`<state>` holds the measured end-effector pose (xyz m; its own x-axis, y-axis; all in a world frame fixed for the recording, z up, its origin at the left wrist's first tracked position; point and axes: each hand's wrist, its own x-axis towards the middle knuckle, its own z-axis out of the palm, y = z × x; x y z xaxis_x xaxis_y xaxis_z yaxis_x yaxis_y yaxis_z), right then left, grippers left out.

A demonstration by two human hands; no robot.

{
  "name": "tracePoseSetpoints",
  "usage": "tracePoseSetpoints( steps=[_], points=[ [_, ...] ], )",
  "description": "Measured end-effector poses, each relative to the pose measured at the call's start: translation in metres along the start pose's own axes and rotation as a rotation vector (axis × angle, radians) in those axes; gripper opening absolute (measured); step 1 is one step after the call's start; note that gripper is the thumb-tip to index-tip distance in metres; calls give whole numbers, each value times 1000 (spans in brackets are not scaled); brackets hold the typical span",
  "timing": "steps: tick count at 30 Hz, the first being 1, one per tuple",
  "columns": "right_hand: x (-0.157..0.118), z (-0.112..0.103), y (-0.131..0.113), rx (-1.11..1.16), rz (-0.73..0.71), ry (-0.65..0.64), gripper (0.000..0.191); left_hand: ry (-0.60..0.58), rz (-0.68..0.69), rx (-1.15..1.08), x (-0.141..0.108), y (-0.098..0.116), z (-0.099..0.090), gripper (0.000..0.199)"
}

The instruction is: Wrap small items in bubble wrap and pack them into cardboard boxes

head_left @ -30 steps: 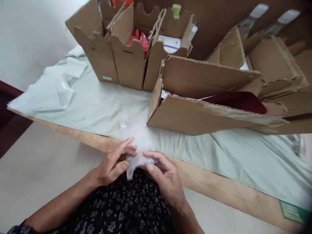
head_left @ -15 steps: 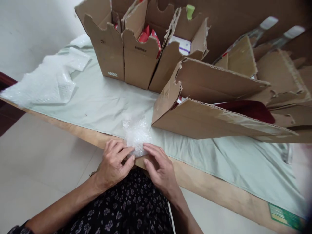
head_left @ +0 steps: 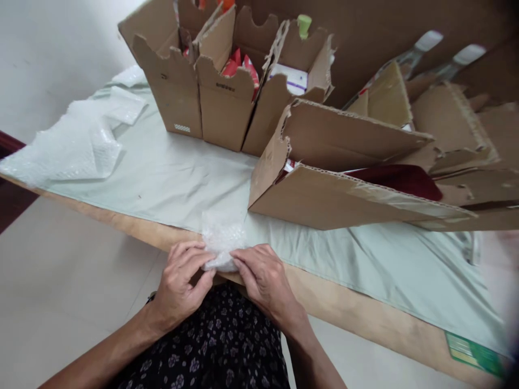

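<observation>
A small piece of bubble wrap [head_left: 224, 231] lies at the table's front edge, its near end rolled or folded into a thicker bundle. Whether anything is inside the bundle cannot be made out. My left hand [head_left: 184, 278] grips the left end of the bundle between fingertips and thumb. At the right end, my right hand [head_left: 261, 275] pinches it the same way, fingers bent over the top. The far end of the wrap lies flat on the pale green cloth [head_left: 162, 183].
Crumpled bubble wrap [head_left: 68, 143] lies at the left of the table. Upright cardboard boxes [head_left: 221, 111] stand at the back, holding red packets [head_left: 239, 66] and a white box [head_left: 294, 78]. A long cardboard box [head_left: 344, 202] stands front right; bottles with white caps [head_left: 428, 40] are behind it.
The near end of the bubble wrap has been folded over, and its far part now lies flatter. My right hand's fingers have closed in on the bundle. The view has shifted slightly.
</observation>
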<state>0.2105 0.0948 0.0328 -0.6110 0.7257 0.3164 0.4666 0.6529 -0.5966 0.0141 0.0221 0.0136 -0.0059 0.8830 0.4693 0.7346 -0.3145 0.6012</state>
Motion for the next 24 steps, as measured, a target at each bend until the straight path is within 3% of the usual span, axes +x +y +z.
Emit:
tracePoseSetpoints(
  steps=[4, 7, 12, 15, 19, 21, 24],
  points=[
    [-3, 0, -2, -35, 39, 173, 13, 42, -87, 40, 1, -5, 2, 25],
    [-10, -2, -10, -99, 17, 297, 12, 54, -71, 84, 6, -9, 2, 23],
    [-14, 11, -14, -197, -84, 57, 22, 47, -102, 106, 11, -15, 2, 20],
    [-7, 22, -3, -227, -39, 22, 20, 47, -261, 49, 7, -14, 1, 32],
    [2, 21, 6, -25, 72, 186, 20, 101, -574, -169, -3, -5, -6, 50],
    [2, 14, 4, 127, 152, 236, 20, 56, -709, -357, -3, 3, -10, 48],
    [0, 1, -5, 316, 235, 191, 19, -61, -822, -644, 3, 14, -9, 56]
  ],
)
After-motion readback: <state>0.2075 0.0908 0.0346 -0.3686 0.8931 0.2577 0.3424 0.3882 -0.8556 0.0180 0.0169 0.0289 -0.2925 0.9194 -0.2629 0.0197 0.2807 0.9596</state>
